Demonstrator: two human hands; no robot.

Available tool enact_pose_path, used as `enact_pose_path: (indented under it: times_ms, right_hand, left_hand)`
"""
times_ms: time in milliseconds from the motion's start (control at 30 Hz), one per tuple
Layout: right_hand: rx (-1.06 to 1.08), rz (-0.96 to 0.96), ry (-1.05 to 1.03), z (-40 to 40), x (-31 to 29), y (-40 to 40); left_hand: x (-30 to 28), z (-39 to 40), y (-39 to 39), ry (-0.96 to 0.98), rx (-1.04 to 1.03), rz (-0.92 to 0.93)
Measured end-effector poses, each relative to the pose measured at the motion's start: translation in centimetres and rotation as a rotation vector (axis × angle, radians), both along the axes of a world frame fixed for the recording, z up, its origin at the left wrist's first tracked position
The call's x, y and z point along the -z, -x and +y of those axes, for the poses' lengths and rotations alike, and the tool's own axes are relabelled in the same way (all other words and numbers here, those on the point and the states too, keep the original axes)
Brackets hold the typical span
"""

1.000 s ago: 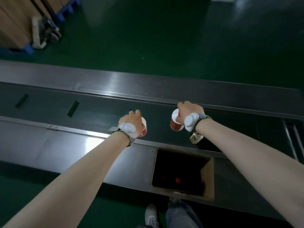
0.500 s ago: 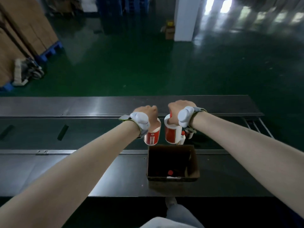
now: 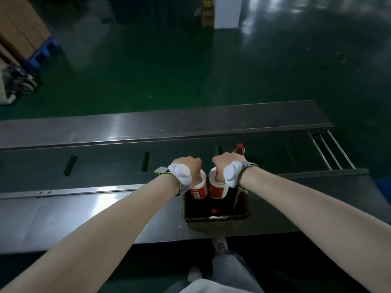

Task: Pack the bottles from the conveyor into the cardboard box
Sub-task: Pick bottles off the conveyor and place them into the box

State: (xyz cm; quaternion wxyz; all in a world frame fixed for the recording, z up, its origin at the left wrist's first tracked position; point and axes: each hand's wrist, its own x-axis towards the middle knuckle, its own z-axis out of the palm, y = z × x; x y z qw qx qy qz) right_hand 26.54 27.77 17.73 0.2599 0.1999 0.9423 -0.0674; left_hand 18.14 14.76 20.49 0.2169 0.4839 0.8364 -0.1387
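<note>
Left hand [image 3: 188, 166]: fist closed over the top of one red-and-white bottle [image 3: 197, 189]; we hold it from above, body hanging down.
Right hand [image 3: 224, 166]: clamped the same way on the second bottle [image 3: 216, 189], neck hidden inside the fist.
Bottle axes: both roughly upright, bases lowest, the two bodies just beside each other, nearly touching.
Cardboard box [image 3: 215, 221]: open-topped, on the steel ledge on our side of the belt, directly below and slightly toward us from both grips.
Key relation: bottle bases sit over the far edge of the box mouth; we judge the coming move is straight down with a small pull toward us.
Nearer hand: neither, both are about level over the opening.
Inside box: dark; one red cap [image 3: 214, 210] shows, so we must lower clear of it.
Conveyor [image 3: 105, 163]: one more bottle [image 3: 239, 148] stands behind our right hand, not yet picked.
</note>
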Motion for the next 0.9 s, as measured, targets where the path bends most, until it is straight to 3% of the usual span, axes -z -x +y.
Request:
enact_pose_path:
  times_ms: [533,900]
  right_hand:
    - [0.177,0.002,0.187,1.0,13.4,1.8]
    - [0.101,-0.149,0.295,2.2,19.9,3.5]
  left_hand:
    - [16.8,3.6,2.2,0.038,0.083,-0.080]
    - [24.8,6.1,2.8,0.116,0.116,-0.112]
